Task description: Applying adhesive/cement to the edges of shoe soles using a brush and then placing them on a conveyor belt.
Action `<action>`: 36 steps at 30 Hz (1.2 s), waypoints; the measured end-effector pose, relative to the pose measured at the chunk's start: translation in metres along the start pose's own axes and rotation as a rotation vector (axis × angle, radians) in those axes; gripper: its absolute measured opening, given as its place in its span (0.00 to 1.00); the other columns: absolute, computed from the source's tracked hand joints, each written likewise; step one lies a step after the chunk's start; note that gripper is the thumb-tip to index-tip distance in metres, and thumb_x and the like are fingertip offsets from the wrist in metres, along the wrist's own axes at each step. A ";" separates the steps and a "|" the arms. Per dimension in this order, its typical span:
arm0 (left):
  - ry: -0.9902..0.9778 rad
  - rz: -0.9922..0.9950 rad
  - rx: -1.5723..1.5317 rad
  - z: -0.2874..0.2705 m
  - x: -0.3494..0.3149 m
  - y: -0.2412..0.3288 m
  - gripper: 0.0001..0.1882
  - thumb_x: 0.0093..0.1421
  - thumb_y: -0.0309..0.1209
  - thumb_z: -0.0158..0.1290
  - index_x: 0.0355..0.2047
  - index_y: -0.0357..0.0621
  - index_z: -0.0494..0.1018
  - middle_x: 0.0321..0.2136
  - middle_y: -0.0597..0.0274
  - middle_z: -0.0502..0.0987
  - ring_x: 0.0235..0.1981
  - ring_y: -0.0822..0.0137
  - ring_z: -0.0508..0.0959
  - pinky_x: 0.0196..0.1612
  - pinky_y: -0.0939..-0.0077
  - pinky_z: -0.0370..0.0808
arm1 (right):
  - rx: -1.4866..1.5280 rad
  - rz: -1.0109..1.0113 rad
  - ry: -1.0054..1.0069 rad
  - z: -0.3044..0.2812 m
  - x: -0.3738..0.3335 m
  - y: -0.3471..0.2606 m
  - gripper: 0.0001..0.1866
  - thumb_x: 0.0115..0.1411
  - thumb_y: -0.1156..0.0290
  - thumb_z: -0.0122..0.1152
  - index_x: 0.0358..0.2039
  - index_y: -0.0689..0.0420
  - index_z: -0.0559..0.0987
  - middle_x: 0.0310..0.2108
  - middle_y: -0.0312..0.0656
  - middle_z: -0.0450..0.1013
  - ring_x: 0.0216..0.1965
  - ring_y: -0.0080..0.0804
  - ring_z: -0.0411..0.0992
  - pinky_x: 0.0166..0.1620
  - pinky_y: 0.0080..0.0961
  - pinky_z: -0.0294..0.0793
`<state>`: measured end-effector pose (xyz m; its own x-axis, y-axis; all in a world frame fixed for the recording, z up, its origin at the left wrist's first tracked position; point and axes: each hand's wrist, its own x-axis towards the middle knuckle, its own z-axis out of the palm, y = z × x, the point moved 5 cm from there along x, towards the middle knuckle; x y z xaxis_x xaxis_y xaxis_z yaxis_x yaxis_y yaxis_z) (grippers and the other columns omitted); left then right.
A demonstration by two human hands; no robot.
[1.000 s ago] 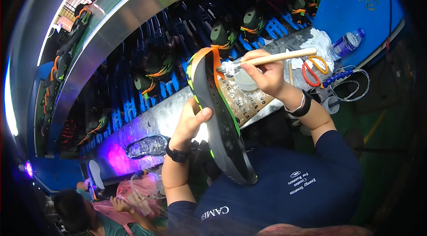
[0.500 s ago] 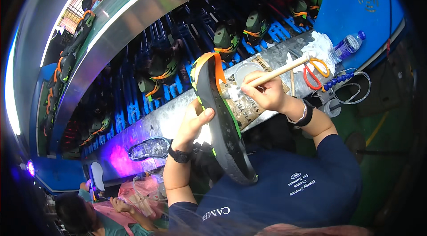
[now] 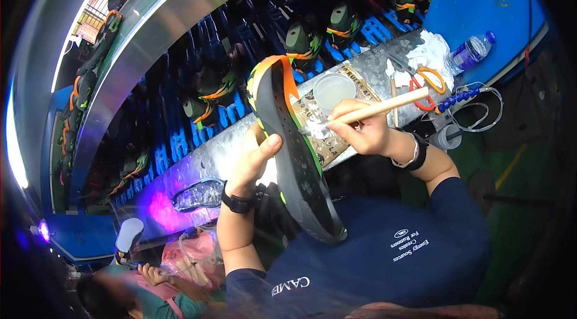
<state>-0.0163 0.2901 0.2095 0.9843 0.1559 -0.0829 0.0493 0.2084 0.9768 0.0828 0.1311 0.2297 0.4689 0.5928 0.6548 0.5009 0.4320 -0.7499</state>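
Observation:
My left hand [image 3: 258,159] grips a shoe sole [image 3: 294,162] from its left side, thumb on the near edge. The sole is dark grey to black with an orange and green end, and it is held up at a tilt before my chest. My right hand [image 3: 363,129] pinches a brush [image 3: 384,108] with a thick pale wooden handle. Its whitish tip is at the sole's right edge; whether it touches is hard to tell. Beyond the right hand a round pot [image 3: 335,92] of pale liquid stands on brown printed cardboard [image 3: 360,84].
A metal ledge [image 3: 210,165] runs in front of a blue rack machine carrying several dark shoes [image 3: 300,39]. On the ledge lie scissors [image 3: 427,87], white rags [image 3: 430,48], a bottle [image 3: 473,51] and another sole [image 3: 201,194]. At lower left a co-worker [image 3: 144,295] handles a white-bottomed shoe [image 3: 129,235].
The sole and my left hand have shifted slightly left and up in the picture. The brush handle has swung a little lower and flatter, with its tip still by the sole's right edge.

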 end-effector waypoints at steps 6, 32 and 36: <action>-0.015 0.033 -0.005 0.002 0.004 -0.002 0.36 0.45 0.47 0.54 0.46 0.31 0.59 0.40 0.55 0.68 0.42 0.68 0.67 0.45 0.75 0.62 | -0.016 0.010 -0.105 0.002 -0.020 -0.014 0.02 0.48 0.80 0.55 0.23 0.61 0.71 0.19 0.36 0.67 0.16 0.17 0.64 0.18 0.14 0.60; 0.956 1.068 0.949 -0.032 0.039 0.246 0.19 0.47 0.22 0.53 0.42 0.34 0.66 0.41 0.54 0.69 0.43 0.63 0.69 0.47 0.70 0.63 | 0.282 0.330 0.471 -0.100 -0.059 0.010 0.04 0.50 0.75 0.53 0.26 0.62 0.71 0.13 0.31 0.62 0.14 0.13 0.57 0.17 0.10 0.54; 0.696 0.050 1.017 -0.072 0.188 0.306 0.39 0.40 0.56 0.54 0.37 0.27 0.68 0.34 0.43 0.72 0.39 0.57 0.71 0.45 0.70 0.65 | 0.268 0.291 0.453 -0.091 -0.055 -0.007 0.04 0.50 0.76 0.53 0.25 0.62 0.70 0.13 0.32 0.62 0.13 0.13 0.58 0.16 0.10 0.54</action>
<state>0.1711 0.4530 0.4781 0.7043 0.6879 0.1755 0.4300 -0.6100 0.6656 0.1197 0.0332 0.2075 0.8522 0.3889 0.3501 0.1327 0.4866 -0.8635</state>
